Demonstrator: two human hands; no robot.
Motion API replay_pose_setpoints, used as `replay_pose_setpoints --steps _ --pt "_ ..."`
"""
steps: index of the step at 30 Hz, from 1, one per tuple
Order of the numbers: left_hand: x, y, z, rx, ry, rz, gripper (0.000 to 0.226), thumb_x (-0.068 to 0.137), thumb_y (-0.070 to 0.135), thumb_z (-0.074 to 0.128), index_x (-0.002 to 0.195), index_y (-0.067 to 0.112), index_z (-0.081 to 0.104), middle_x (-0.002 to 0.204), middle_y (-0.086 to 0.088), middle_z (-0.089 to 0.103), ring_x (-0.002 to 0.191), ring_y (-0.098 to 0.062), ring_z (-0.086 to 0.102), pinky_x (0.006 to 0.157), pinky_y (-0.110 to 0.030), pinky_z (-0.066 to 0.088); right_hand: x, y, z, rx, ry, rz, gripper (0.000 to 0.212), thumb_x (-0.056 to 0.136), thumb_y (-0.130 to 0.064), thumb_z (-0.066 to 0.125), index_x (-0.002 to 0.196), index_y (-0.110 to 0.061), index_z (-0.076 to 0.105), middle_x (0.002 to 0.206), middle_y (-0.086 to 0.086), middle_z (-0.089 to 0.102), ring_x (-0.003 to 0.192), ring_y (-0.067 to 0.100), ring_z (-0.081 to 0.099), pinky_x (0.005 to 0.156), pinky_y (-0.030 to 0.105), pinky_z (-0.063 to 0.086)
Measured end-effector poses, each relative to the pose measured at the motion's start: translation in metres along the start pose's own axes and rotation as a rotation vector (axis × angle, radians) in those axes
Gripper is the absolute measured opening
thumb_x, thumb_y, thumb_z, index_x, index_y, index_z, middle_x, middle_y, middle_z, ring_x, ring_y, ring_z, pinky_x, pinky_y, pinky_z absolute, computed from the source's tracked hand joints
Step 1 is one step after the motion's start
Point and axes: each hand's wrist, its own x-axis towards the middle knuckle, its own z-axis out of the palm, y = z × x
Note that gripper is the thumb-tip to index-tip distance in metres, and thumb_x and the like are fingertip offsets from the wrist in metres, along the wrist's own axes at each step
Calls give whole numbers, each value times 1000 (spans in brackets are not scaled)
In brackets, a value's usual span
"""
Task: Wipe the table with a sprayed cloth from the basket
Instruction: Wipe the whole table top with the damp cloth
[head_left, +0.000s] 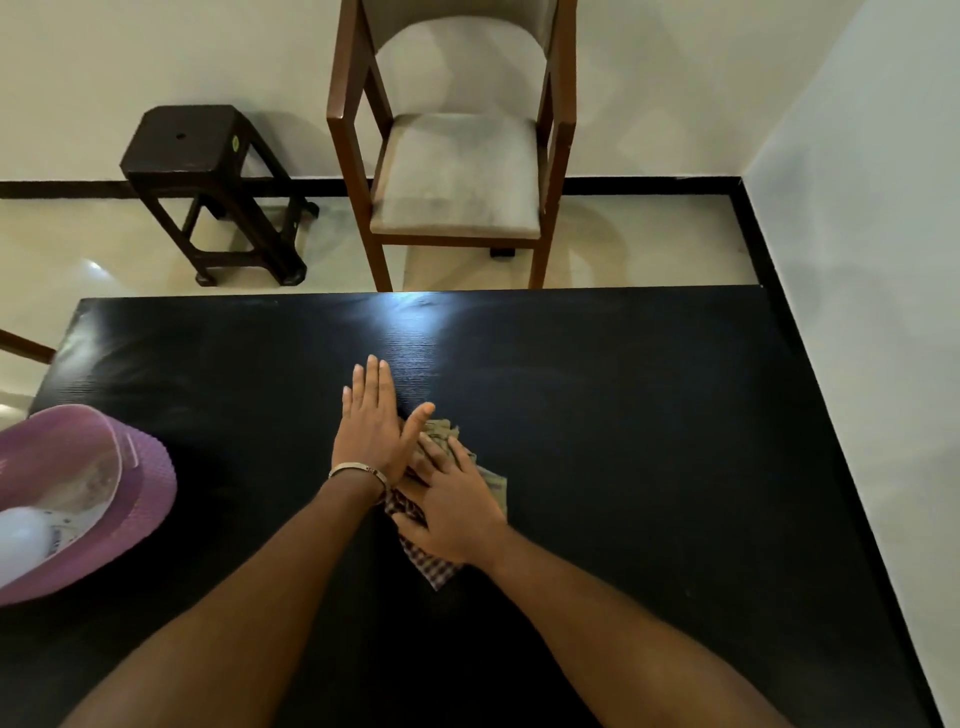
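Note:
A crumpled checked cloth (434, 564) lies near the middle of the black table (649, 415). My right hand (452, 499) lies flat on top of it, fingers spread, covering most of it. My left hand (371, 423), with a metal bracelet at the wrist, rests flat and open on the bare tabletop just left of the cloth, its thumb reaching over the cloth's far edge. A purple basket (150, 499) stands at the table's left edge, with a white spray bottle (23, 540) lying inside it.
A wooden chair with a grey seat (457, 171) stands beyond the table's far edge. A dark stool (208, 182) is on the floor to its left. A white wall (872, 312) runs close along the table's right side.

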Motion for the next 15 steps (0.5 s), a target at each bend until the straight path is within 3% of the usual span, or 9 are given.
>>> replay_pose_setpoints --steps 9,15 --pt "-79 38 19 37 -25 115 98 80 73 3 153 8 -4 162 -8 -9 149 -23 -12 122 -40 -1 -153 47 -6 18 118 499 65 94 -59 37 155 -38 27 164 -5 22 153 22 14 123 49 8" --pt "-126 65 29 14 -34 179 98 80 73 2 153 9 -6 161 -7 -12 148 -22 -15 120 -38 -4 -265 81 -9 -1 94 865 68 97 -62 31 158 -37 13 166 -1 13 153 23 7 123 51 6"
